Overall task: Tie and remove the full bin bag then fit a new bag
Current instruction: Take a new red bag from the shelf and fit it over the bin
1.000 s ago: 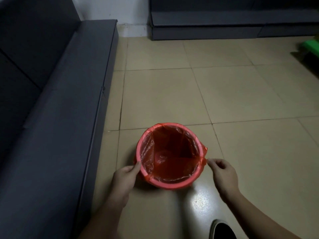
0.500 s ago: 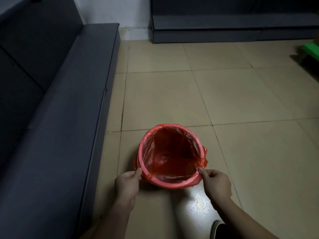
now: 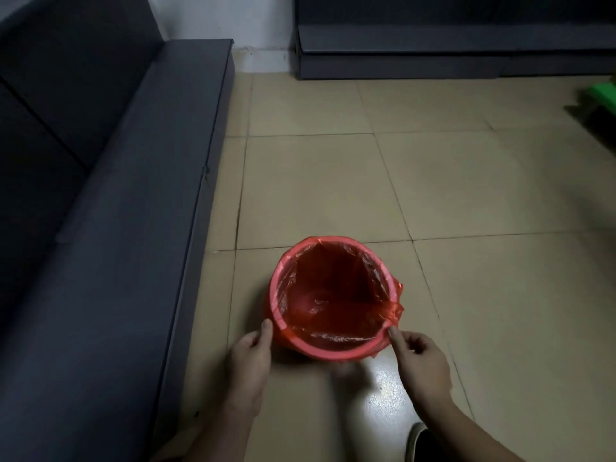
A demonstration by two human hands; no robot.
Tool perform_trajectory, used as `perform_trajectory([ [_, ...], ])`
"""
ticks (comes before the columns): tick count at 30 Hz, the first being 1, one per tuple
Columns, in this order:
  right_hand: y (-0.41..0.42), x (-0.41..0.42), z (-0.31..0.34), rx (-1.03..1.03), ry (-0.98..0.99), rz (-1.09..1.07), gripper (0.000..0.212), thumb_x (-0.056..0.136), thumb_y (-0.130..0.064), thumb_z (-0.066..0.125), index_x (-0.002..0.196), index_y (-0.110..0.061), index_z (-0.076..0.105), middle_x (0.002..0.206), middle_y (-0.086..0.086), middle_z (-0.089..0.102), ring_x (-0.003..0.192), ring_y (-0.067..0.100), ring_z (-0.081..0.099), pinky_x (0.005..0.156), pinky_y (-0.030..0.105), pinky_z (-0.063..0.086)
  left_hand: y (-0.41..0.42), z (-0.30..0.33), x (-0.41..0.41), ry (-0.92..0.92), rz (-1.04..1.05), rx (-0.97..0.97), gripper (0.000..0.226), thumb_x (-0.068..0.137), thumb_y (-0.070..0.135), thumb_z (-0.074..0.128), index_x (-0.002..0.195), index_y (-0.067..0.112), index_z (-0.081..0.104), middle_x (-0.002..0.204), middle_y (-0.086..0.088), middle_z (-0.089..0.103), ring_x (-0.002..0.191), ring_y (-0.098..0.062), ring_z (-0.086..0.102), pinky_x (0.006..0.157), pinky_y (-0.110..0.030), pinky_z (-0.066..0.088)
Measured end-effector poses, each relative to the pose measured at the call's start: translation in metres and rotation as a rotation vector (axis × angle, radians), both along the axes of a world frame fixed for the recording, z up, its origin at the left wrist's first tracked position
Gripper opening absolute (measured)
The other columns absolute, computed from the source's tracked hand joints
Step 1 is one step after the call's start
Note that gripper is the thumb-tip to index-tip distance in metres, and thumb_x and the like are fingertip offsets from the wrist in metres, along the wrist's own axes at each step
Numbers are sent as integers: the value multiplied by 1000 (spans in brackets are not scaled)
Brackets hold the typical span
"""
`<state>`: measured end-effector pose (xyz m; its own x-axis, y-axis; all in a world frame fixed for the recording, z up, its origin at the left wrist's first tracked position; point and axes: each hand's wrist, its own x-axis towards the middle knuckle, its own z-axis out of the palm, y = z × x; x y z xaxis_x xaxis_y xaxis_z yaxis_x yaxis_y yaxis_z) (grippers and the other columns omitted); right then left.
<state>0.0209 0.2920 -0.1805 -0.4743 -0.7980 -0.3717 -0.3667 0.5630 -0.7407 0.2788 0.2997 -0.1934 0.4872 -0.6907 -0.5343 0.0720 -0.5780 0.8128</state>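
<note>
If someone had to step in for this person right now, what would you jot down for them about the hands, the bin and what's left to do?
Left hand: thumb against the near-left outside of the red bin, apparently steadying it; not clearly gripping.
Right hand: fingertips pinch the red bag at the bin's near-right rim.
The bin stands upright on the tiled floor beside a grey sofa. The bag lines it, its edge folded over the rim, with loose plastic bunched at the right.
Done: a bag is in the bin, which looks empty.
Left: probably tuck the loose edge on the right. No tied full bag is in view.
</note>
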Motion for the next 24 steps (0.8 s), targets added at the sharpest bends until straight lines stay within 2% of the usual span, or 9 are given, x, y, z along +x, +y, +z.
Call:
perform_trajectory([
  [1, 4, 4, 3, 37, -1, -2, 47, 76, -74, 61, 78, -29, 72, 79, -11, 72, 82, 15, 65, 93, 52, 47, 3, 3, -4, 31, -9, -13, 39, 92, 45, 67, 64, 18, 72, 65, 9, 70, 63, -2, 61, 62, -24, 41],
  [4, 13, 17, 7, 116, -37, 49, 52, 72, -78, 64, 72, -27, 75, 65, -9, 68, 73, 18, 64, 89, 49, 47, 13, 10, -19, 107, -30, -60, 16, 82, 37, 79, 67, 43, 78, 62, 18, 73, 54, 11, 62, 53, -12, 45],
  [6, 15, 24, 6, 137, -43, 75, 49, 72, -73, 68, 65, -25, 74, 54, -9, 59, 65, 18, 57, 83, 45, 46, 17, 4, -25, 104, -49, -45, 17, 80, 35, 82, 65, 27, 80, 64, 13, 74, 53, 7, 62, 54, -8, 44],
  [8, 15, 28, 4, 129, -52, 84, 48, 75, -65, 71, 56, -22, 64, 45, -10, 49, 59, 18, 47, 73, 41, 40, 17, -5, -28, 48, -56, -17, 35, 79, 37, 82, 54, 16, 70, 63, 8, 68, 59, -8, 59, 65, -20, 44],
  [10, 17, 29, -1, 102, -77, 77, 44, 77, -61, 72, 56, -23, 65, 44, -10, 49, 57, 18, 46, 71, 39, 39, 18, -11, -29, 4, -57, -12, 34, 80, 39, 81, 52, 24, 70, 62, 4, 66, 63, -16, 57, 69, -31, 44],
  [13, 20, 28, -8, 68, -95, 68, 34, 79, -56, 73, 66, -24, 76, 47, -9, 58, 56, 18, 53, 71, 39, 48, 20, -13, -30, -57, -80, -29, 26, 81, 38, 80, 57, 46, 73, 60, 8, 71, 64, -14, 63, 69, -33, 49],
  [16, 23, 28, -16, 45, -91, 69, 30, 80, -49, 76, 65, -24, 75, 45, -14, 58, 54, 15, 53, 66, 35, 46, 23, -16, -33, -63, -71, -28, 31, 83, 31, 80, 64, 55, 72, 62, 18, 74, 62, 0, 66, 66, -29, 52],
  [18, 24, 29, -21, 34, -95, 71, 26, 81, -45, 77, 64, -25, 74, 48, -16, 62, 55, 13, 56, 64, 33, 46, 27, -20, -37, -58, -50, -43, 28, 85, 26, 78, 68, 48, 75, 63, 14, 75, 57, 4, 64, 63, -27, 50],
  [24, 29, 23, -32, 2, -88, 133, 25, 84, -33, 78, 64, -21, 70, 54, -9, 65, 53, 13, 54, 57, 32, 42, 35, -40, -42, -84, -43, -38, 22, 89, 25, 73, 68, 26, 67, 53, 8, 62, 54, -8, 51, 59, -33, 42],
])
